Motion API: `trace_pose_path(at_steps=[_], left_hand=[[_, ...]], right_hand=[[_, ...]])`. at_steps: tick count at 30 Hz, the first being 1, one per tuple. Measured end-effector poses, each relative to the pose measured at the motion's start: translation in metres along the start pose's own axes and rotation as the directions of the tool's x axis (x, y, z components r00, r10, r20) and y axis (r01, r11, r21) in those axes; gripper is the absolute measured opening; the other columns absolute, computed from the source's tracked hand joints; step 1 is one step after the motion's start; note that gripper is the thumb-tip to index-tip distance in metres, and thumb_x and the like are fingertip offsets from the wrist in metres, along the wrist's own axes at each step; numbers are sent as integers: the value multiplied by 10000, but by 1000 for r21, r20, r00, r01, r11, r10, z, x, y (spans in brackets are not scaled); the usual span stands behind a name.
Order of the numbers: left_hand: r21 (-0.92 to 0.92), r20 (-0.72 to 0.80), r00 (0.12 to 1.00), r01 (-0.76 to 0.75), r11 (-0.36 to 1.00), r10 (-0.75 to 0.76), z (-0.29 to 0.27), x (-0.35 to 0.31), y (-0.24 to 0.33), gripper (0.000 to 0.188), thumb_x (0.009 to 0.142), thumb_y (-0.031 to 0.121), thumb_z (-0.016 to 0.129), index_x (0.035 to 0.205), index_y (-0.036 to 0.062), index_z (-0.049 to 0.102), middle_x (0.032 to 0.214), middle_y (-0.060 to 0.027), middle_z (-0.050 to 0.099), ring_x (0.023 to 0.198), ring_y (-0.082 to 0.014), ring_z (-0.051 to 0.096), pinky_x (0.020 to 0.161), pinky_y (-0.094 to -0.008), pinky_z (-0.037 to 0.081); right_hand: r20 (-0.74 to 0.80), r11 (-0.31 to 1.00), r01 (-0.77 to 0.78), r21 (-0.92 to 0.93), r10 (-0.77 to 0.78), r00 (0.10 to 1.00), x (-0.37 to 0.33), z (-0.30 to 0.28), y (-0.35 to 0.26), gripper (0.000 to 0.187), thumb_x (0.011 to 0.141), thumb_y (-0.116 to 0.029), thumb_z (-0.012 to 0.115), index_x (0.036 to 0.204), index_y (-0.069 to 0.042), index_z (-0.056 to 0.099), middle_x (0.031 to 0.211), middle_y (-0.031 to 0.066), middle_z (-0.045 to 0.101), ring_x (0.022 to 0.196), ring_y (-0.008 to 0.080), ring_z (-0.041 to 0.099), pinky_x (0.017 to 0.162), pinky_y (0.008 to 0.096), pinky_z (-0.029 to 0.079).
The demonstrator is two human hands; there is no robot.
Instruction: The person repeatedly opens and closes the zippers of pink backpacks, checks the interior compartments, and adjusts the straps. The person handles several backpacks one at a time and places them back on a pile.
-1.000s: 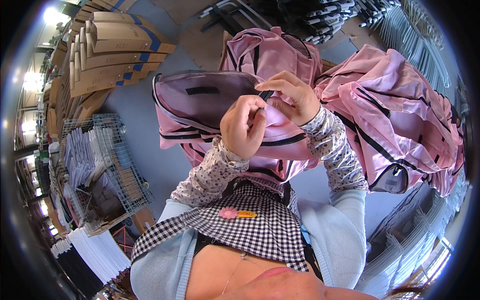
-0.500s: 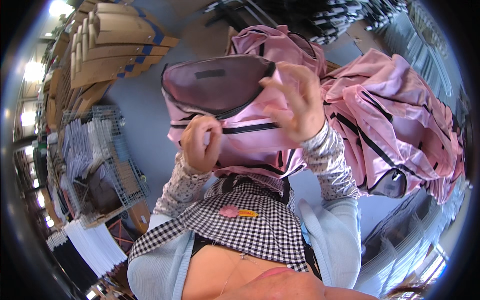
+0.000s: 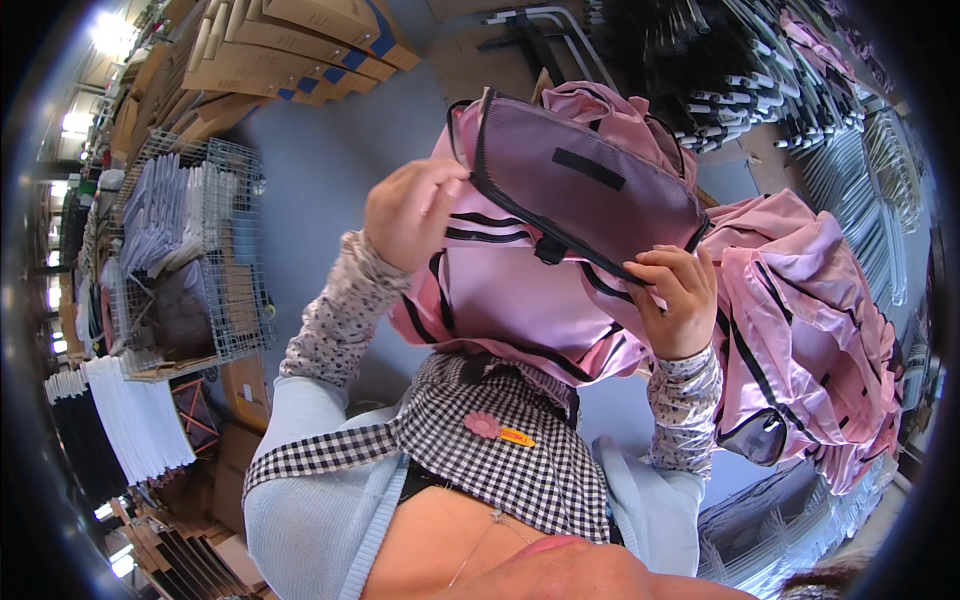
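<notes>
In front of me lies a pink fabric cover (image 3: 520,290) with black trim and a dark mesh flap (image 3: 590,170) edged in black binding. A short black strip (image 3: 589,169) runs across the mesh. My left hand (image 3: 412,212) pinches the flap's left edge near its lower left corner. At the lower right edge, my right hand (image 3: 672,298) holds the same flap between thumb and fingers. The flap is spread between both hands, above the pink cloth. A small black tab (image 3: 549,249) sticks out from its lower edge.
More pink covers (image 3: 800,330) are heaped to the right. Flat cardboard boxes (image 3: 300,50) stand at the far left, above a wire cage cart (image 3: 240,250) with folded white pieces. Black and white tubes (image 3: 740,100) are piled at the far right.
My left hand has gone up to the flap's left edge, and my right hand has come down to its lower right edge. The mesh flap has shifted right and tilted.
</notes>
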State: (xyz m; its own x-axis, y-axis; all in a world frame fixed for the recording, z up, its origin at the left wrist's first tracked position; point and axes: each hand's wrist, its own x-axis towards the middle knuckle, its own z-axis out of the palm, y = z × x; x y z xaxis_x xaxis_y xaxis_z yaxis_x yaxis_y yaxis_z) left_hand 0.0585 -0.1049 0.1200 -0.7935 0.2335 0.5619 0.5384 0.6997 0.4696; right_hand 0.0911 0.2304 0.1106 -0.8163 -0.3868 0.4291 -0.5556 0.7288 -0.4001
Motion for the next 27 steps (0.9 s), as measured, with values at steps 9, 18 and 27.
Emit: trace_pose_path(at_steps=[9, 18, 27], left_hand=[[-286, -9, 937, -338, 897, 350, 15, 18, 61, 222, 820, -38, 666, 1022, 25, 598, 848, -118, 697, 824, -282, 719, 721, -350, 590], [-234, 213, 915, -293, 927, 343, -9, 90, 19, 109, 880, 40, 645, 987, 59, 633, 915, -74, 688, 817, -246, 676, 738, -338, 551], [-772, 518, 802, 287, 567, 299, 7, 95, 4, 99, 961, 93, 629, 1024, 23, 599, 976, -43, 652, 859, -136, 669, 752, -276, 552]], right_hand=[[-271, 996, -50, 71, 68, 960, 48, 20, -87, 348, 686, -139, 834, 988, -66, 678, 932, 68, 653, 828, 260, 642, 716, 364, 520], [-250, 993, 71, 98, -45, 967, 5, 18, -89, 233, 628, -5, 806, 810, -68, 676, 818, 42, 629, 719, 230, 629, 601, 336, 519], [-19, 843, 138, 520, -151, 988, -25, 2, -80, 197, 663, -25, 781, 834, -77, 697, 842, 39, 668, 760, 234, 640, 694, 335, 526]])
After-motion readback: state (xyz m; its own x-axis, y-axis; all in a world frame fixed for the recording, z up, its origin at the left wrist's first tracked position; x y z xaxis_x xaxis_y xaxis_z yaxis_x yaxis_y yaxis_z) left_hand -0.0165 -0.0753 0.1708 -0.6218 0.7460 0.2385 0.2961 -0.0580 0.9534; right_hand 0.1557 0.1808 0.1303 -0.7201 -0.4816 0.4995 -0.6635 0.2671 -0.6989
